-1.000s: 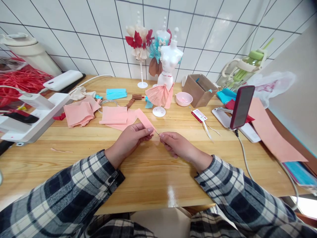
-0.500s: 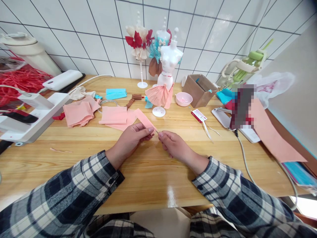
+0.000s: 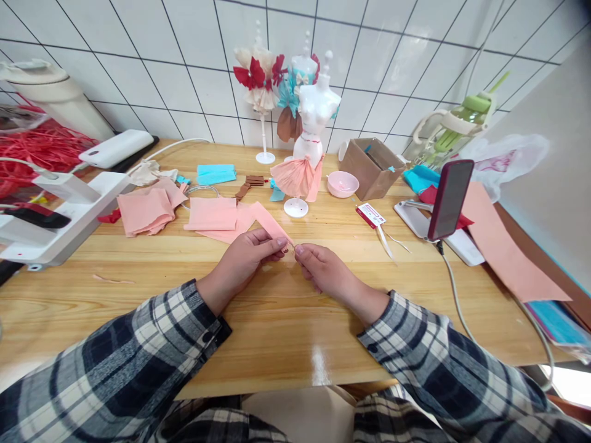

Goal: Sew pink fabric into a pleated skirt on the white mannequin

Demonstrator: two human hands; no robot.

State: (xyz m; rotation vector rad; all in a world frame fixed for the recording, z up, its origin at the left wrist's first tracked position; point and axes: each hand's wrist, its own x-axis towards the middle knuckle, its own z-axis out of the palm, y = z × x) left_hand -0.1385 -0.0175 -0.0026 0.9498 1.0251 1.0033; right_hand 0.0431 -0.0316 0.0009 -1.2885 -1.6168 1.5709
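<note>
My left hand [image 3: 257, 251] is closed, pinching a long pink crepe paper strip [image 3: 271, 223] between thumb and fingers. The strip runs up and left from my fingertips, and a small gathered bit shows below the thumb. Close beside it, my right hand [image 3: 318, 263] pinches the strip's thin, twisted-looking end; the detail there is too small to make out. Just beyond both hands stands a white mini mannequin [image 3: 318, 111] wearing a pink paper skirt [image 3: 300, 175]. Folded pink paper [image 3: 213, 214] lies to the left of the strip's far end.
Behind are another dressed mannequin [image 3: 262, 86], a pink bowl [image 3: 343, 184] and a cardboard box [image 3: 372, 169]. A phone [image 3: 451, 200] leans on a stand at right. A power strip [image 3: 69, 215], pink paper pieces [image 3: 146, 211] and blue paper [image 3: 216, 174] lie at left.
Both hands stay almost in the same place, still pinching the strip's end. The phone on the stand, blurred out before, now shows plainly.
</note>
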